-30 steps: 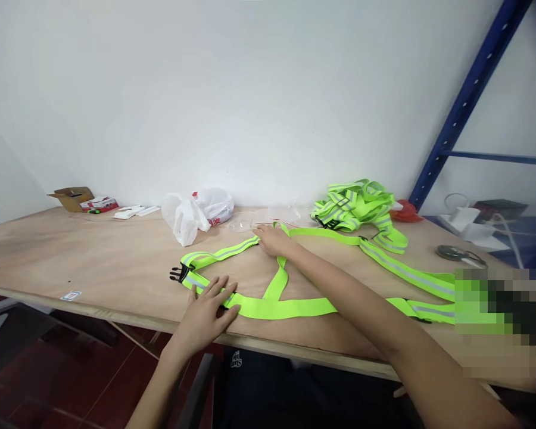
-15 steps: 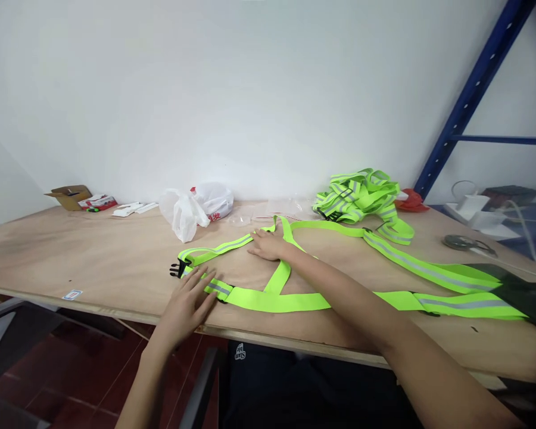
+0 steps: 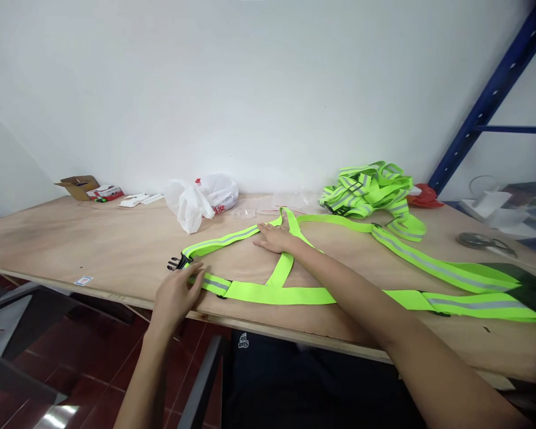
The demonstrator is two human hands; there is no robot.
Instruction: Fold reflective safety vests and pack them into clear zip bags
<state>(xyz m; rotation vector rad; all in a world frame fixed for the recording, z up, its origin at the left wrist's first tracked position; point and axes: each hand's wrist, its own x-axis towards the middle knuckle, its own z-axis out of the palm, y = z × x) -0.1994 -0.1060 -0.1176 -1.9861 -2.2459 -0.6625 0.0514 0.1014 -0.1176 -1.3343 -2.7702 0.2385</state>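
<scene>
Nearest you, at the lower centre of the frame, your left hand (image 3: pixel 176 295) reaches over the front edge of the pale plywood table (image 3: pixel 93 238), fingers loosely bent and resting on top of the left end of the fluorescent yellow-green strap vest with grey reflective stripes (image 3: pixel 277 293). It is not closed around the strap as far as the view shows. Just beyond your fingertips sits the vest's black plastic buckle (image 3: pixel 178 262), lying on the wood. The vest is spread flat across the middle of the table: one band runs along the front edge toward the lower right, another slants up from the buckle, and a short strap joins them. Your right hand (image 3: pixel 274 238) lies further in, at frame centre, palm down with the fingers flat and together, pressing where the slanted band meets that joining strap. Your hands are well apart, and neither grips anything. Judging from how it lies, this vest is opened out and smoothed but not folded or bundled. Its right end trails toward the right edge of the frame. Further back, upper right of centre, a loose heap of matching yellow-green vests (image 3: pixel 370 190) rests by the wall. To the left of it lie a crumpled white plastic bag (image 3: pixel 203 199) and, far left, a small open cardboard box (image 3: pixel 78 186).
</scene>
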